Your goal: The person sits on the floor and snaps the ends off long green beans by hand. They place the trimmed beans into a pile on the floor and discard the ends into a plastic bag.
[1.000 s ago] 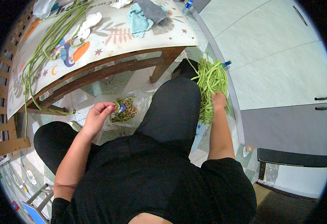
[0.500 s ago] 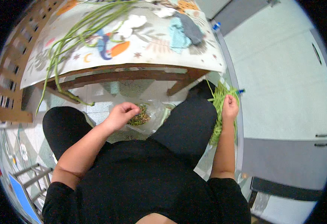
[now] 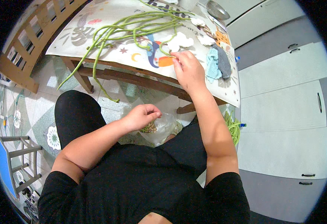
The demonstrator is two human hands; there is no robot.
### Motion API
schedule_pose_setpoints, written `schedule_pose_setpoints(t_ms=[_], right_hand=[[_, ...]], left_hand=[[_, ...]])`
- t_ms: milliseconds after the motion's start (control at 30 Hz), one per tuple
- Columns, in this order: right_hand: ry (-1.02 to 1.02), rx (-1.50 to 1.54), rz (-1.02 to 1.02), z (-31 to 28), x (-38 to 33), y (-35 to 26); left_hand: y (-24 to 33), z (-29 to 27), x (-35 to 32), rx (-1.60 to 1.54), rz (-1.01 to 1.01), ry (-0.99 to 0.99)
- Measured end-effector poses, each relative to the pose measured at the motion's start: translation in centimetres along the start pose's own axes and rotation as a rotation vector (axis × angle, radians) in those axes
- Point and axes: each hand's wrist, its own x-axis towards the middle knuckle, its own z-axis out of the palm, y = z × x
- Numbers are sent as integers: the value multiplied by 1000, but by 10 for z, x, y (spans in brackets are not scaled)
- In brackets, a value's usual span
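My right hand (image 3: 190, 72), fingers narrowed, is at the yardlong beans (image 3: 124, 27) across the bench (image 3: 111, 56); whether it grips one, I can't tell. My left hand (image 3: 143, 116), fingertips together, hangs over a plastic bag (image 3: 166, 128).

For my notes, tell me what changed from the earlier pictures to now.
The right hand came off the bean pile, forward and left to a long bean on the table; its grip is unclear. The left hand stays over the bag, the cloths on the table.
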Motion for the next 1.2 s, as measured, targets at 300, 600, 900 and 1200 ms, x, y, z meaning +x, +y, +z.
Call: schedule_pose_setpoints(t_ms=[300,600,900,1200], right_hand=[[58,209,178,-1,-1,-33],[2,279,72,13,-100,-74],[-164,1100,771,1,-74,-39],[-85,1784,719,-16,-22,6]], left_hand=[[10,-16,-8,-188,111,127],[26,-8,-9,-615,190,70],[28,3,-6,-460,118,109],[27,4,-4,-364,34,120]])
